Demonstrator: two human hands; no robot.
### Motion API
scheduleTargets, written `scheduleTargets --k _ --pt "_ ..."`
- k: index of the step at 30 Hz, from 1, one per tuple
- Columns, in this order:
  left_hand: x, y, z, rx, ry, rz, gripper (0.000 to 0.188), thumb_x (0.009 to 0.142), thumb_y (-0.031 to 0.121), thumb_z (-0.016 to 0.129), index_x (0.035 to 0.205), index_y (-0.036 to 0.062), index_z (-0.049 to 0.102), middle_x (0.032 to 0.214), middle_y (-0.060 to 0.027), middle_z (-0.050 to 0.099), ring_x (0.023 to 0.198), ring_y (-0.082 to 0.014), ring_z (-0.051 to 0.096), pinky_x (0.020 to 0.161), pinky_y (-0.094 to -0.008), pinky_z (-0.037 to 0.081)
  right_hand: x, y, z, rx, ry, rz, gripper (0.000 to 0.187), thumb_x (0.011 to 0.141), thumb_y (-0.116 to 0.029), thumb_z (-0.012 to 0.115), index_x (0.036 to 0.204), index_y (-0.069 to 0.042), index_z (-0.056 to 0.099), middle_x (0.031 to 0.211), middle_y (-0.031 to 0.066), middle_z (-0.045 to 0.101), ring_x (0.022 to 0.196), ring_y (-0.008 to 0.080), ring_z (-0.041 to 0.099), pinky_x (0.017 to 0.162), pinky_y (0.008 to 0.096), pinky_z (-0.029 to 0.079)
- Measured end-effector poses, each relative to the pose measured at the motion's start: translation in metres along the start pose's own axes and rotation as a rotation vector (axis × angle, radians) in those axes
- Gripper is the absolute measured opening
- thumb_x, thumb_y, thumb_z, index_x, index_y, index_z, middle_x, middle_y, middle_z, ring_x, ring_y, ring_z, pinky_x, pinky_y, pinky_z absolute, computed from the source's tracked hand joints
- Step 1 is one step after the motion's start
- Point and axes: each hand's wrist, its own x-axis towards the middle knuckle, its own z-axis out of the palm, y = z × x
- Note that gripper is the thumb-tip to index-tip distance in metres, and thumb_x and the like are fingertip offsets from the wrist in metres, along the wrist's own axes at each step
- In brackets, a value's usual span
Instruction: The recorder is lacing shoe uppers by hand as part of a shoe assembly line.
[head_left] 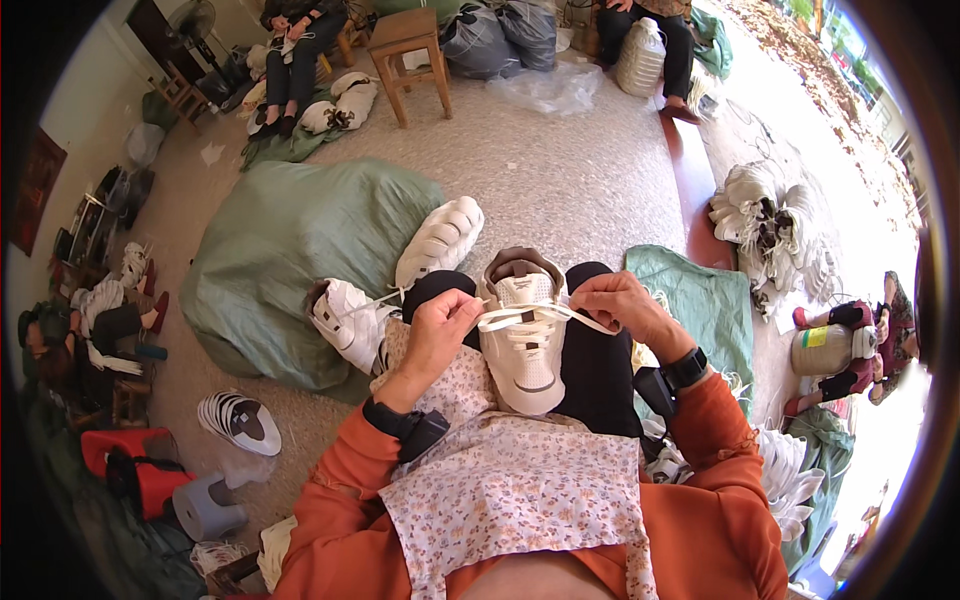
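Note:
A cream-white sneaker (527,372) with a brown lining rests on my lap between my knees, its toe toward me. Its flat cream shoelace (545,314) lies across the tongue and stretches out to both sides. At the left of the shoe, my left hand (440,330) is closed, pinching the lace between thumb and fingertips. On the other side my right hand (622,303) likewise pinches the lace, and a loose end hangs below its fingers. Whether the lace is knotted in the middle, I cannot tell.
Left of my knees lies a large green sack (300,265), with a white shoe (347,322) and a row of nested white shoes (440,242) beside it. A wooden stool (407,55) stands ahead. A shoe heap (770,230) lies at right. Other people sit around the room.

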Motion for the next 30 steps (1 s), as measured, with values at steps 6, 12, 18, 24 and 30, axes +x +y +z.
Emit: scheduleTargets --k 6,12,18,24,30 --pt "-0.002 0.004 0.002 0.083 -0.013 0.028 0.019 0.099 0.014 0.060 0.087 -0.0002 0.064 0.076 0.0050 0.058 0.070 -0.0018 0.047 0.059 -0.0206 0.039 0.002 0.002 0.010 -0.276 0.141 -0.176 0.021 0.097 -0.017 0.059 0.093 -0.002 0.073 0.068 -0.0039 0.056 0.058 0.0043 0.050 0.050 0.0216 0.041" --pt "-0.003 0.011 0.009 0.301 0.097 0.240 0.017 0.091 0.010 0.063 0.081 -0.0028 0.057 0.070 -0.0120 0.061 0.060 -0.0209 0.057 0.057 -0.0340 0.045 0.007 0.011 0.015 -0.731 0.187 -0.613 0.019 0.096 -0.014 0.060 0.093 0.000 0.072 0.073 -0.0023 0.061 0.063 0.0067 0.053 0.056 0.0247 0.046" --pt "0.014 0.009 0.016 0.404 0.057 0.297 0.023 0.090 0.015 0.062 0.078 -0.0038 0.056 0.065 -0.0111 0.057 0.060 -0.0144 0.052 0.058 -0.0327 0.044 0.014 0.003 0.008 -0.368 0.059 -0.216 0.020 0.094 -0.015 0.064 0.094 0.003 0.073 0.076 0.0018 0.066 0.070 0.0080 0.059 0.062 0.0253 0.049" --pt "0.041 0.007 0.001 0.315 -0.202 0.068 0.026 0.092 0.024 0.061 0.081 0.0000 0.064 0.066 -0.0144 0.059 0.061 -0.0228 0.058 0.061 -0.0371 0.047 0.021 -0.008 0.001 -0.413 -0.074 -0.175 0.020 0.093 -0.018 0.065 0.094 0.001 0.073 0.076 0.0039 0.068 0.070 0.0112 0.062 0.063 0.0272 0.050" --pt "0.053 0.010 -0.018 0.228 -0.274 0.236 0.024 0.099 0.025 0.060 0.101 0.0020 0.066 0.093 -0.0034 0.061 0.086 -0.0109 0.056 0.077 -0.0293 0.047 0.029 -0.039 -0.007 -0.734 0.128 -0.515 0.015 0.087 -0.017 0.071 0.094 -0.005 0.074 0.087 0.0087 0.069 0.075 0.0196 0.064 0.068 0.0331 0.051"
